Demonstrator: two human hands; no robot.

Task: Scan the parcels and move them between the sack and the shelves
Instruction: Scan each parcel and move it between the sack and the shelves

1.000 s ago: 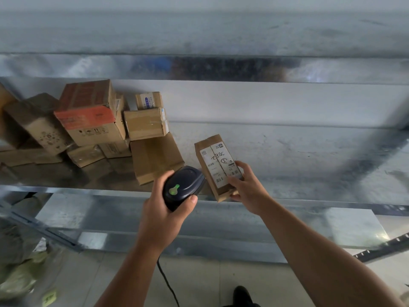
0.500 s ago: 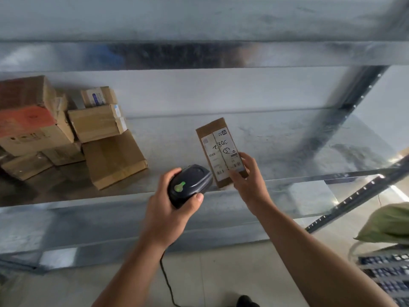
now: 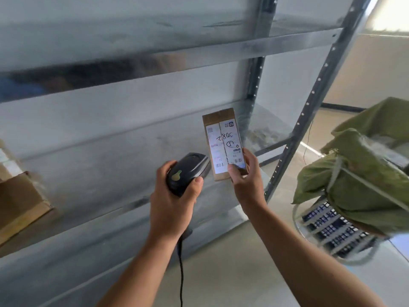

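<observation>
Scan step: R hand (image 3: 245, 180), fingers clamped on parcel (image 3: 223, 140), label up; L hand (image 3: 173, 207) fingers wrapped round barcode scanner (image 3: 188, 169) just beside. Next, prob.: parcel into green sack (image 3: 358, 173).

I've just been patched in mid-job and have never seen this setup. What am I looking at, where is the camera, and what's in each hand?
There is no machine here: these are a person's two bare hands. The one picture comes from a camera worn on the person's head, looking forward and down. The left hand grips a black scanner, with a cable hanging from it. The right hand holds a small brown parcel upright by its lower end, label towards the camera, just right of the scanner. Behind them is a metal shelf, with a cardboard box lying at the picture's left edge. On the right is a green sack.
</observation>
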